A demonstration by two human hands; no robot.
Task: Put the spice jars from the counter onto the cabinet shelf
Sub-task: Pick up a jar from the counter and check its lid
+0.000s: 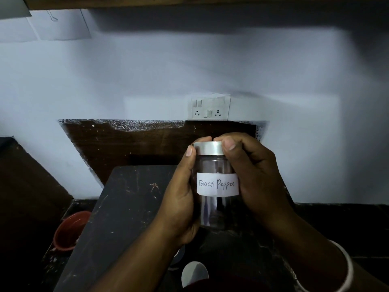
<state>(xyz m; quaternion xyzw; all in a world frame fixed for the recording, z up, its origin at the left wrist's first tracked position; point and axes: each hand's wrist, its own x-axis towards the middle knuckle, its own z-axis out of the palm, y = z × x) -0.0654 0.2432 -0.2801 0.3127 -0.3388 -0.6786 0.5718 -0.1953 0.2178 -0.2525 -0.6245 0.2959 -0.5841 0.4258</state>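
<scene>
A clear glass spice jar [214, 209] with a silver lid and a white label reading "Black Pepper" is held upright in front of me, above the dark counter. My left hand [181, 199] wraps its left side, thumb up near the lid. My right hand [252, 175] grips its right side, with thumb and fingers on the lid's rim. Below the jar, a silver lid [194, 272] of another jar shows between my forearms; its body is hidden. The underside of a wooden cabinet [189, 2] runs along the top edge.
A dark marbled counter slab [117, 207] stands under my hands. A red cup [69, 230] sits low at the left. A switch and socket plate [209, 107] is on the white wall above a dark brown panel [130, 144].
</scene>
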